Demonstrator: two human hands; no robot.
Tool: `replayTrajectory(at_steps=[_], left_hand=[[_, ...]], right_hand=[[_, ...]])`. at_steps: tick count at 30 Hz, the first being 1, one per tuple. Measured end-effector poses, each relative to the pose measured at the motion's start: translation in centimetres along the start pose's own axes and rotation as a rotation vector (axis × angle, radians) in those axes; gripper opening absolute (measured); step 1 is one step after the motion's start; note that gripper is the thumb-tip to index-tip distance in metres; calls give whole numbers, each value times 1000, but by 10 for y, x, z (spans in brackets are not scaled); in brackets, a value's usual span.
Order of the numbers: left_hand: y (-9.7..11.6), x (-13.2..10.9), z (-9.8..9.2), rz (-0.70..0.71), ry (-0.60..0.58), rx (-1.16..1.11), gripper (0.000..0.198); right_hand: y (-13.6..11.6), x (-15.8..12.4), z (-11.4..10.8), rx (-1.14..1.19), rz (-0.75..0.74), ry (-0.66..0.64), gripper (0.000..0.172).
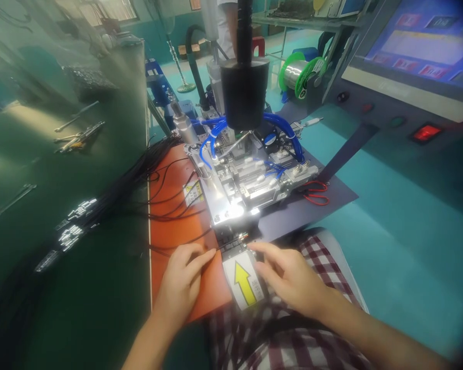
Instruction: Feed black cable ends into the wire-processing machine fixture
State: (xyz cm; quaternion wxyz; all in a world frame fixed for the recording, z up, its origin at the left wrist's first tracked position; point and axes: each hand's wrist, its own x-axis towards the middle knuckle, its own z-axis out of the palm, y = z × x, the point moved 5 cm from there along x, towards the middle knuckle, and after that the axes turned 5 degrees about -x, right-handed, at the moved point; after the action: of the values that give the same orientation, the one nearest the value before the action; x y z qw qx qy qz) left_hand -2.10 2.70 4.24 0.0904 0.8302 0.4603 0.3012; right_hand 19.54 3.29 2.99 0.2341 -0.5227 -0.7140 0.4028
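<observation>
My left hand (183,272) is closed in a pinch on a thin black cable at the left side of a small dark fixture (233,247). The cable's end at the fixture is too small to make out. At the fixture's right side is my right hand (287,275), index finger stretched towards it and thumb apart below; I see nothing held between them. A white label with a yellow arrow (244,280) lies just below the fixture, between both hands. Beyond it stands a metal machine (250,177) with blue air tubes, a bright light shining at its near end.
Black cables (127,185) with shiny connectors (71,234) spread over the dark green table at left and onto an orange board (170,205). A black cylinder (244,92) hangs above the machine. At right are a control screen (424,46) and a green-rimmed wire spool (299,74). A person stands behind.
</observation>
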Motion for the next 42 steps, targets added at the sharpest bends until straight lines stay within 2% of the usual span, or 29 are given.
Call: replayTrajectory(at_steps=[5, 8, 11, 14, 17, 22, 26, 29, 35, 38, 42], left_hand=[[-2, -2, 2, -4, -13, 5, 34], [-1, -2, 1, -2, -12, 10, 34], [0, -1, 0, 2, -6, 15, 34], [1, -1, 0, 6, -6, 9, 34], [0, -1, 2, 1, -9, -4, 33], [-1, -1, 3, -8, -12, -19, 35], [0, -2, 3, -2, -17, -8, 34], [0, -2, 2, -1, -18, 4, 35], [0, 0, 3, 0, -22, 4, 33], [0, 0, 3, -5, -26, 5, 32], [1, -1, 2, -12, -24, 6, 31]], right_hand=[[12, 1, -4, 23, 35, 105, 32], [26, 17, -3, 178, 137, 168, 28], [37, 38, 9, 299, 217, 90, 32], [37, 53, 18, 309, 196, 45, 42], [34, 59, 24, 298, 146, 38, 42], [29, 60, 27, 308, 46, 70, 29], [27, 59, 26, 320, 18, 105, 26], [27, 60, 25, 328, 21, 117, 26], [40, 57, 29, 402, 112, 50, 32], [47, 46, 26, 410, 144, 125, 28], [44, 27, 18, 379, 122, 212, 24]])
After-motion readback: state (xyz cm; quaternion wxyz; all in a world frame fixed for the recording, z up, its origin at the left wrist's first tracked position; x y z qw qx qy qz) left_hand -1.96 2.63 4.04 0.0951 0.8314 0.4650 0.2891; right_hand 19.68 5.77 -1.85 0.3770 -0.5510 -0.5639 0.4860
